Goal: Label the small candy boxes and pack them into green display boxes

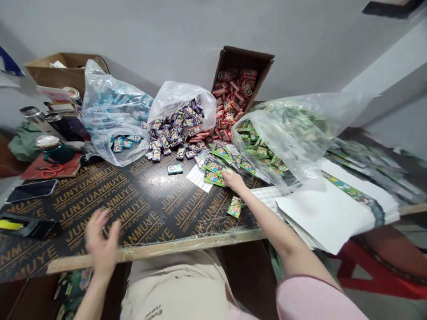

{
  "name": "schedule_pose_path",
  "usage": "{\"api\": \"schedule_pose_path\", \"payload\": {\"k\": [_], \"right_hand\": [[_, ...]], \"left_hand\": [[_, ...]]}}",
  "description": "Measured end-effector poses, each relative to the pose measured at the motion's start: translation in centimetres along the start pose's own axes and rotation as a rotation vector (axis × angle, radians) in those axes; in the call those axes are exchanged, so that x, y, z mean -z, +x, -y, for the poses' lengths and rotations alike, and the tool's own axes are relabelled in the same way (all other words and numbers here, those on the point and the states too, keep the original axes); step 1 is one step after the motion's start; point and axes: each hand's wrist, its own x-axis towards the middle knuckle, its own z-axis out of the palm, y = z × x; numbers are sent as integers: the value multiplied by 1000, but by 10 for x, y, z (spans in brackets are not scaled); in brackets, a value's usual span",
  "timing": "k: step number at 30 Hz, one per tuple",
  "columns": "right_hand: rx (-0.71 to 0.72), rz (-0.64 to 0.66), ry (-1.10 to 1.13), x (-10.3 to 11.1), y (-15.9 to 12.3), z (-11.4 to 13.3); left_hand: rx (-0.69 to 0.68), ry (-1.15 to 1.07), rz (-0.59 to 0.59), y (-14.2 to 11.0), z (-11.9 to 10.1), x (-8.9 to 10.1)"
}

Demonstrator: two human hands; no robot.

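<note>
Right hand [232, 180]: fingertips at the edge of green packets [213, 166], which lie at its 10 o'clock; cannot tell whether grip closes. Green box [235, 207] at 6 o'clock, blue box [175, 169] at 9. Left hand [102, 240], 8 o'clock from right: blurred, fingers parted, nothing held.

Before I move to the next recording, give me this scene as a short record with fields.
left hand: blurred, fingers spread, at the near edge of the dark gold-lettered plywood table
right hand: on flat green-and-black printed packets; grip closure unclear
middle: small purple printed boxes spilling from a clear plastic bag
back: small red printed boxes in and before a brown cardboard carton
front: small blue printed box and small green printed box, lying loose
</note>
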Motion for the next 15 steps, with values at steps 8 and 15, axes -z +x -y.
{"api": "schedule_pose_path", "payload": {"k": [8,15], "right_hand": [[4,-64,26,-3,10,-12],[-6,-119,128,26,-6,-8]], "left_hand": [[-162,-311,823,21,-112,-187],[320,-470,1076,12,-101,-235]]}}
